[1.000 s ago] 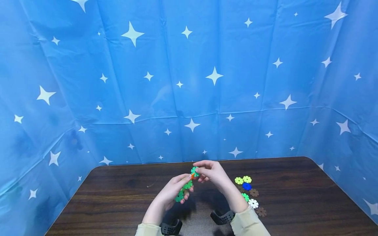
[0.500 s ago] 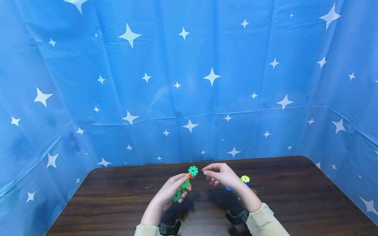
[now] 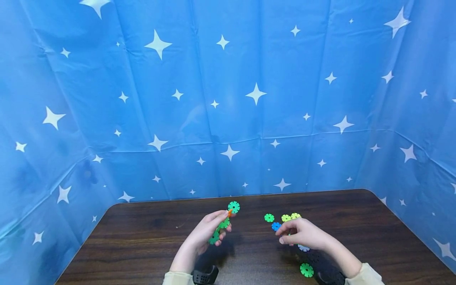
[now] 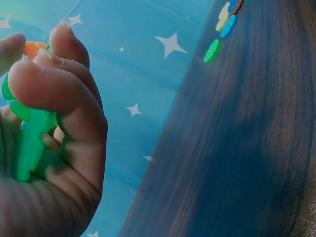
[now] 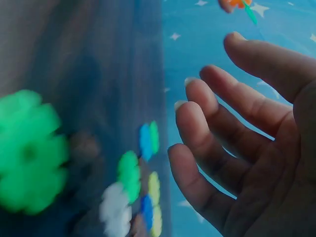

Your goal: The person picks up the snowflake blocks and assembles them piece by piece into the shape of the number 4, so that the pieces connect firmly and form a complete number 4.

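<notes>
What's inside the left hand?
The left hand holds green discs and an orange piece. Its fingers cover parts of them, so I can't tell whether more pieces hide there.

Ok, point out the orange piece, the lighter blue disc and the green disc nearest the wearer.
Orange piece (image 4: 35, 49), left wrist view: its exposed middle.
Lighter blue disc (image 3: 276, 227), head view: middle of its face.
Nearest green disc (image 3: 305, 270), head view: face, near the centre.
</notes>
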The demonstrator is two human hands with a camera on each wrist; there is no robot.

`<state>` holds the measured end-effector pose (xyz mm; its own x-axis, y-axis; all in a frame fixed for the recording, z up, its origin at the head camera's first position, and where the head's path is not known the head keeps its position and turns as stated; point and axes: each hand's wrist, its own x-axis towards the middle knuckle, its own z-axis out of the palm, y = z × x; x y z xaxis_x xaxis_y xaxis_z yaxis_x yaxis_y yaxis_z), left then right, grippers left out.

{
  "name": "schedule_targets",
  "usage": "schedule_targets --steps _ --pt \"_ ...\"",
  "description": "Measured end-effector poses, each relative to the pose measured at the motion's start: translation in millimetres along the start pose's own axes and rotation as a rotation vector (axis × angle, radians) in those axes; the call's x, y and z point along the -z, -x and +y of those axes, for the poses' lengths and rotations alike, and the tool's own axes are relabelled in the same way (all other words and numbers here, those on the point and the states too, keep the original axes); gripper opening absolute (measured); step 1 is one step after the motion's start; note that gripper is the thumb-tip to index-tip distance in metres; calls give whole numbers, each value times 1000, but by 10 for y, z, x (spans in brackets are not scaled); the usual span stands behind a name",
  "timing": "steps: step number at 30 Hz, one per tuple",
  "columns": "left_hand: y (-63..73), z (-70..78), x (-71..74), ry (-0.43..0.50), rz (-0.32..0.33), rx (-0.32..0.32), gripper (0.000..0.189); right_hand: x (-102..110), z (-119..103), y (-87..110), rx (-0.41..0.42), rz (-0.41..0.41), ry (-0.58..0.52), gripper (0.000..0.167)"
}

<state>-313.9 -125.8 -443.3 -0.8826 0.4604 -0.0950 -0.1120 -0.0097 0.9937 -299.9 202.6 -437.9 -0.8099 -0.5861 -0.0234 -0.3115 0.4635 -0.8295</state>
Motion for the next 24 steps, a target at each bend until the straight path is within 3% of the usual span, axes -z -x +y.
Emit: schedule_targets --steps 6,13,15,19,21,24 --pt "15 6 4 -10 3 6 61 -29 144 258 -39 -56 -33 19" --pt "20 7 6 -14 -7 -1 64 -11 280 419 -38 -121 67 24" --pt "17 8 5 -16 -6 -2 64 9 447 418 -22 -158 73 27" --pt "12 15 0 -19 0 1 59 53 1096 333 3 -225 47 32" --pt "11 18 -4 -20 1 2 59 65 1283 312 -1 -236 36 33" --pt "8 19 -11 -21 0 4 61 45 976 382 -22 -204 53 30"
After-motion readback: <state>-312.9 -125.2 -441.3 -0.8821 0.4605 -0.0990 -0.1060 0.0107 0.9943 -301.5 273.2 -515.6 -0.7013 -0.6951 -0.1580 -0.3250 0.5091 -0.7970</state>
